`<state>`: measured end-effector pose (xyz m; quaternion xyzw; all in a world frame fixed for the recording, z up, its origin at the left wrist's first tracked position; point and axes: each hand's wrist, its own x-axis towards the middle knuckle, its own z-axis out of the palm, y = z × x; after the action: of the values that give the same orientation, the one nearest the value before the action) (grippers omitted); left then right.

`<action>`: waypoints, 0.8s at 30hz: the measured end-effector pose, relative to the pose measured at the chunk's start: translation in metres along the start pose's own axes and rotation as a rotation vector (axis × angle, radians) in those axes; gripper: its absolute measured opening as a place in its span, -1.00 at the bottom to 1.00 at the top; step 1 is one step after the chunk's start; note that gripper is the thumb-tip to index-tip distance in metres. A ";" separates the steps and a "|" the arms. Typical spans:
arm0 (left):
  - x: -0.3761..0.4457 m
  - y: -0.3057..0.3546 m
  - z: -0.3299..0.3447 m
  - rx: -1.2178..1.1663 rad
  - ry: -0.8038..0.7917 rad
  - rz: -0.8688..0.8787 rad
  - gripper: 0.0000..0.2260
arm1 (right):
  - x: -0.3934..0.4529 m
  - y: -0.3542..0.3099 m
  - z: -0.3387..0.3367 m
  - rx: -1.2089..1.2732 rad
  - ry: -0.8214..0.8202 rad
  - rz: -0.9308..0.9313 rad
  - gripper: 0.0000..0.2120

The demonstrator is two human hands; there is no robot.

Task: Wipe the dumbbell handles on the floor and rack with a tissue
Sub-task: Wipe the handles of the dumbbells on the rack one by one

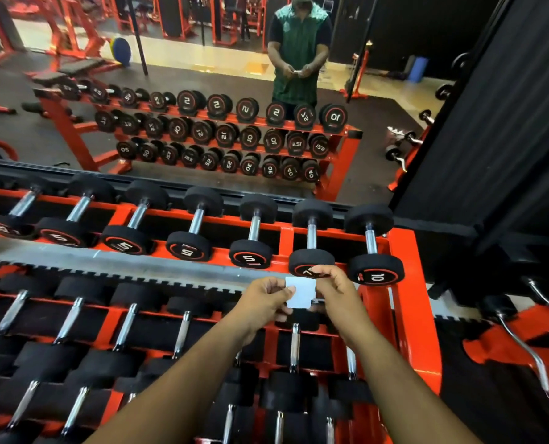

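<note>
Nearest the camera, two bare forearms reach out over the lower tiers of a red rack, where rows of chrome handles run between black heads. The left hand pinches the left edge of a small white tissue between thumb and curled fingers. The right hand grips its right edge the same way. The tissue hangs flat between them, held up in the air and touching no dumbbell.

This looks like the preparing step: the tissue is being spread or folded for use, and no handle is being wiped at this moment. The next move calls for gathering the tissue into one hand, lowering it and wrapping it round a handle, then rubbing along the bar.

Just beyond the hands, on the top tier, the closest candidates are the 7.5 dumbbell, whose front head sits right behind the right hand, and the 10 dumbbell at the row's right end. Their handles lie a little beyond and above the tissue. A handle on the middle tier lies directly below it.

Farther off, a mirror reflects the rack and the person standing with both hands together at the chest.
</note>
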<state>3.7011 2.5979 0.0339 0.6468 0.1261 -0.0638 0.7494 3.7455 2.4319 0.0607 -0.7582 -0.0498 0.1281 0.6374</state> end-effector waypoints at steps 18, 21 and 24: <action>0.047 -0.017 0.067 0.448 0.143 0.196 -0.91 | 0.045 0.035 -0.079 -0.105 -0.259 0.033 -0.82; 0.058 -0.015 0.088 0.414 0.143 0.185 -0.88 | 0.057 0.039 -0.095 -0.102 -0.269 0.001 -0.89; 0.067 -0.013 0.107 0.266 0.197 0.134 -0.75 | 0.067 0.044 -0.105 0.023 -0.189 0.006 -0.90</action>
<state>3.7733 2.4950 0.0173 0.7505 0.1457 0.0338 0.6437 3.8335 2.3395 0.0246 -0.7354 -0.1059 0.2014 0.6382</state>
